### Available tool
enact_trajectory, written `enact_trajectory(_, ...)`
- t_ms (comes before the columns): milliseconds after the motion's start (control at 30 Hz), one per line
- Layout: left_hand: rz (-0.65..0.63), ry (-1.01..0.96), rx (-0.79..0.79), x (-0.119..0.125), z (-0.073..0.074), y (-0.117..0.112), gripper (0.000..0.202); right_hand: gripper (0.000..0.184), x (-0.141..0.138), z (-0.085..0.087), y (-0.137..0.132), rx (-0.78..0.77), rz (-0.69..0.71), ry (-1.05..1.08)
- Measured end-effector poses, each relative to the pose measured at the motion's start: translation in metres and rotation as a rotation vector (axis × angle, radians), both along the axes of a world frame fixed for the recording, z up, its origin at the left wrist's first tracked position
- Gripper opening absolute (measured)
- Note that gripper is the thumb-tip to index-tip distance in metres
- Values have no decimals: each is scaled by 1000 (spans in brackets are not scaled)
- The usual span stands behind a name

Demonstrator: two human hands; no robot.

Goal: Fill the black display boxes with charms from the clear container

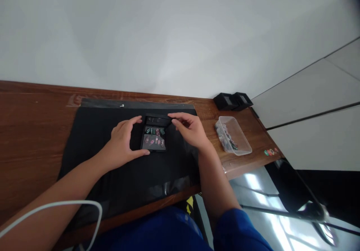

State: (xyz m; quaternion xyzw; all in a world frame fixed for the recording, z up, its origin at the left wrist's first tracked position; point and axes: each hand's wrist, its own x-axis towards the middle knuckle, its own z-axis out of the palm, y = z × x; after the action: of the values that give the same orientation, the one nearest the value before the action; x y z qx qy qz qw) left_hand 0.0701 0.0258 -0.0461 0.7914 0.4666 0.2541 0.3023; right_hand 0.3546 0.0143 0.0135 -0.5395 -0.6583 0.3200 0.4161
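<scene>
On the black mat [120,179] lies a small black case [153,149] with its lid [158,121] raised at the back. Inside it are several small decorated pieces, green and dark red in the back row, pink and pale in the front. They look like nail tips, though they are too small to be sure. My left hand [122,140] curves around the case's left side with thumb and fingers spread. Its thumb tip is by the front left corner. My right hand [191,129] has thumb and index finger at the right corner of the lid, pinching it.
Right of the mat stands a clear plastic tub [239,136] with small packets inside. Two black boxes [233,101] sit against the wall behind it. Small coloured stickers [270,152] are near the wooden table's right edge. A white cable [64,203] crosses above my left forearm.
</scene>
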Motion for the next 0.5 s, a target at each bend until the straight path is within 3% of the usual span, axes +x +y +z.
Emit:
enact_trajectory(233,-40,20,-20,-2,1,-1,120,23,5,-6,-24,-139,148,279)
enact_trajectory(500,-74,3,-77,-9,-1,5,137,17,6,0,-29,-290,365,172)
